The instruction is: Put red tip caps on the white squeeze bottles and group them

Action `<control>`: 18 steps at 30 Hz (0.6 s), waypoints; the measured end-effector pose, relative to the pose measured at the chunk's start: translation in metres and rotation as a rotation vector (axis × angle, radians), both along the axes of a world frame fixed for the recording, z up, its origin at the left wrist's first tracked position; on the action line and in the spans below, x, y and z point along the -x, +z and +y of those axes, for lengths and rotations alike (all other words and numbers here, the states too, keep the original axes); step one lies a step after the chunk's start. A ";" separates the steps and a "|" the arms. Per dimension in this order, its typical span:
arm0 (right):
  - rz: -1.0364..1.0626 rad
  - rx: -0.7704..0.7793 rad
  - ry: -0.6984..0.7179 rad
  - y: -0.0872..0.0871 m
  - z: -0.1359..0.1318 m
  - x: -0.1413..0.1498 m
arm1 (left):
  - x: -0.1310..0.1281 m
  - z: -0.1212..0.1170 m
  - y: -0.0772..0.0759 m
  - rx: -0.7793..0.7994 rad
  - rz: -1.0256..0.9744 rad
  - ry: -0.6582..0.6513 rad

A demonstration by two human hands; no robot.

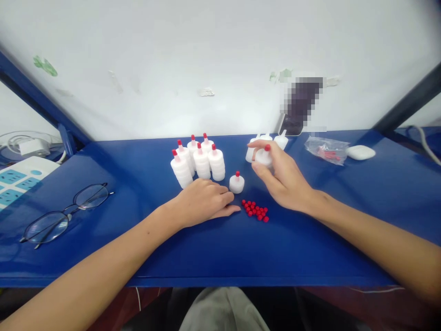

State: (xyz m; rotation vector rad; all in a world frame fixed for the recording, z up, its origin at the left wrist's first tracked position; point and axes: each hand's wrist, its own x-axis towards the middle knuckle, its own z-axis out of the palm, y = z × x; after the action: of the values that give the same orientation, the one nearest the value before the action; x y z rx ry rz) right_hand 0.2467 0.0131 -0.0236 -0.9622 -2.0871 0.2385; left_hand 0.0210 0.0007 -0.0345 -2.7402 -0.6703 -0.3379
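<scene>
My right hand [284,177] is closed around a white nozzle lid [263,157] with a red tip, thumb and fingers at its sides. My left hand [206,202] lies on the blue table, thumb apart from the bent fingers and nothing visible in them. Just beyond its fingertips stands a single white nozzle lid [236,184] with a red tip. Loose small red caps [255,210] lie in a cluster between the hands. Several white, layered stacks [202,164] topped with red-tipped nozzles stand behind my left hand. White nozzle pieces without red tips [281,140] stand behind my right hand, partly hidden.
A phone [292,125] leans on the wall at the back. To the right lie a clear plastic bag [327,151] with red pieces and a white rounded case [360,152]. Eyeglasses [69,216] and a power strip [19,181] are at the left.
</scene>
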 end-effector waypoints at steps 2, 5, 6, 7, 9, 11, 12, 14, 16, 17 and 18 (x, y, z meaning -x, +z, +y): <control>-0.003 0.028 0.000 -0.001 0.002 -0.001 | 0.000 0.000 0.000 0.009 -0.009 -0.007; -0.008 0.081 0.000 -0.002 0.003 -0.001 | 0.001 0.000 -0.001 0.027 -0.029 -0.011; -0.009 0.081 -0.001 -0.002 0.003 -0.002 | 0.001 0.000 -0.001 0.031 -0.038 -0.009; -0.008 0.073 -0.003 -0.002 0.003 -0.002 | 0.001 0.000 -0.001 0.033 -0.045 -0.008; -0.009 0.058 -0.003 -0.004 0.004 -0.003 | 0.002 0.000 0.000 0.040 -0.052 -0.008; -0.014 0.069 -0.002 -0.006 0.005 -0.004 | 0.003 0.000 0.001 0.061 -0.047 -0.012; -0.023 0.084 -0.001 -0.007 0.006 -0.004 | 0.003 0.000 0.002 0.080 -0.040 -0.013; -0.056 0.107 0.001 -0.009 0.007 -0.006 | 0.003 0.000 0.003 0.121 -0.028 -0.012; -0.104 0.121 0.005 -0.009 0.008 -0.006 | 0.003 0.001 0.004 0.155 -0.024 -0.010; -0.130 0.123 0.013 -0.008 0.008 -0.006 | 0.003 0.001 0.005 0.167 -0.026 -0.009; -0.162 0.128 0.024 -0.007 0.007 -0.006 | 0.002 0.001 0.005 0.175 -0.028 -0.008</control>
State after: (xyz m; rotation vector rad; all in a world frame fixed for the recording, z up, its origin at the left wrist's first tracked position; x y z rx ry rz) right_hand 0.2527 0.0206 -0.0307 -1.0627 -2.2542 0.3190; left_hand 0.0186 0.0015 -0.0297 -2.9092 -0.7290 -0.3352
